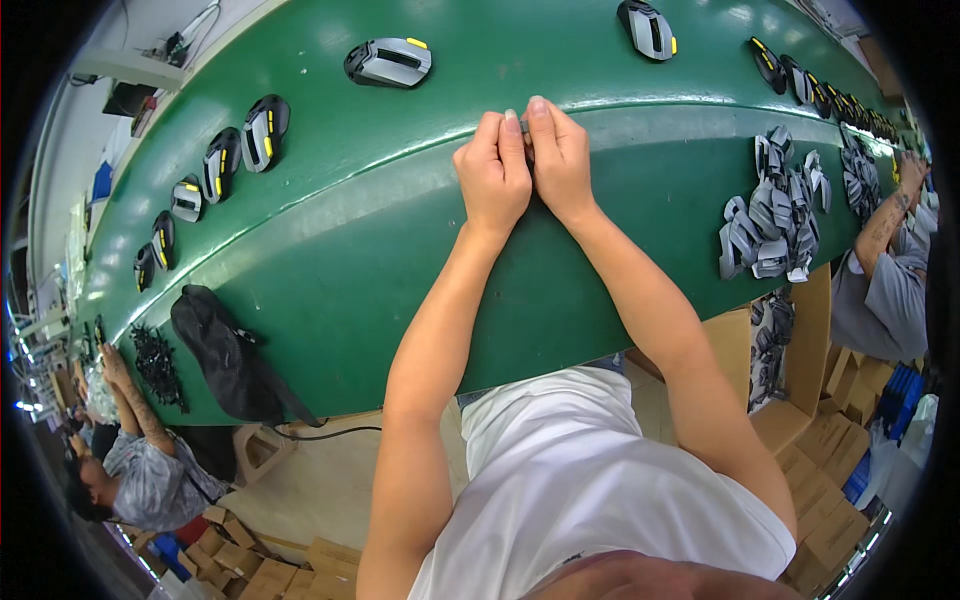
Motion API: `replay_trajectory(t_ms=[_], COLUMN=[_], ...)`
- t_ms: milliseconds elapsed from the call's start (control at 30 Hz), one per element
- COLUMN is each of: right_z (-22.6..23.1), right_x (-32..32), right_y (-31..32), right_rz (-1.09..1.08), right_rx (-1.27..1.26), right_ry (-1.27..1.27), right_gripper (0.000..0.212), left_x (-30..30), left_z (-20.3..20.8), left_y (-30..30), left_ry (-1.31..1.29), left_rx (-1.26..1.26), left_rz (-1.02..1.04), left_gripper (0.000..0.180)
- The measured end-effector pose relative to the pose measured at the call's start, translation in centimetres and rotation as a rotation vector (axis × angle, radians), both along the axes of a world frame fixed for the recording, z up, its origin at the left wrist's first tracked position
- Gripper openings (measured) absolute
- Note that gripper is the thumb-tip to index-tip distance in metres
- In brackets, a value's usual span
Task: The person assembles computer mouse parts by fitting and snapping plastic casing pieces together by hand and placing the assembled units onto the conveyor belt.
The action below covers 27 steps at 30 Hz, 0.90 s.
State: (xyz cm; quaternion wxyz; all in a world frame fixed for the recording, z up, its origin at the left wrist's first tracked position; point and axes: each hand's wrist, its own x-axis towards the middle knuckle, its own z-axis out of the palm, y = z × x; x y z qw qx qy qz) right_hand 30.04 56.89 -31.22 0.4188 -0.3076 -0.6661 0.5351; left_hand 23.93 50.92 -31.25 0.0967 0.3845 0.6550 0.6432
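My left hand point(490, 180) and my right hand point(562, 165) meet above the green work table point(400, 240), thumbs side by side and fingers curled inward. A sliver of a small dark grey piece point(526, 128) shows between the fingertips. The fingers hide most of it, so its kind cannot be made out. Beyond my hands, a grey-and-black computer mouse with a yellow edge point(390, 63) lies to the left, and another mouse point(650, 32) to the right.
Several mice point(264, 133) line the table's far left, more point(840, 100) the far right. Right of me lie grey mouse shells point(775, 215) in a pile, above an open carton point(808, 335) of parts. A black bag point(225, 350) sits left. Co-workers' arms point(890, 215) reach in at both sides.
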Motion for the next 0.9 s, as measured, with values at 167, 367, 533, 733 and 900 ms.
replay_trajectory(t_ms=[167, 367, 533, 733, 900], right_z=[-0.3, -1.1, 0.0, -1.0, 0.5], right_x=[0.0, 0.1, 0.3, 0.4, 0.5], right_y=[0.5, 0.1, 0.6, 0.9, 0.3], right_rz=[0.021, 0.134, 0.239, 0.209, 0.147], right_rx=[-0.084, -0.166, -0.265, -0.188, -0.009], right_ry=[-0.007, 0.110, 0.217, 0.212, 0.003], right_gripper=[0.037, 0.016, 0.017, 0.027, 0.043], left_x=[-0.4, -1.0, -1.2, -0.9, -1.0], left_z=[-0.4, -1.0, -0.8, -1.2, -0.8], left_y=[0.5, 0.0, 0.5, 0.6, 0.5], left_ry=[-0.050, -0.502, -0.520, -0.323, -0.429], left_rx=[0.047, 0.078, 0.147, -0.011, 0.142], left_rz=[-0.047, -0.106, -0.119, -0.003, 0.051], left_gripper=[0.029, 0.026, 0.022, 0.023, 0.019])
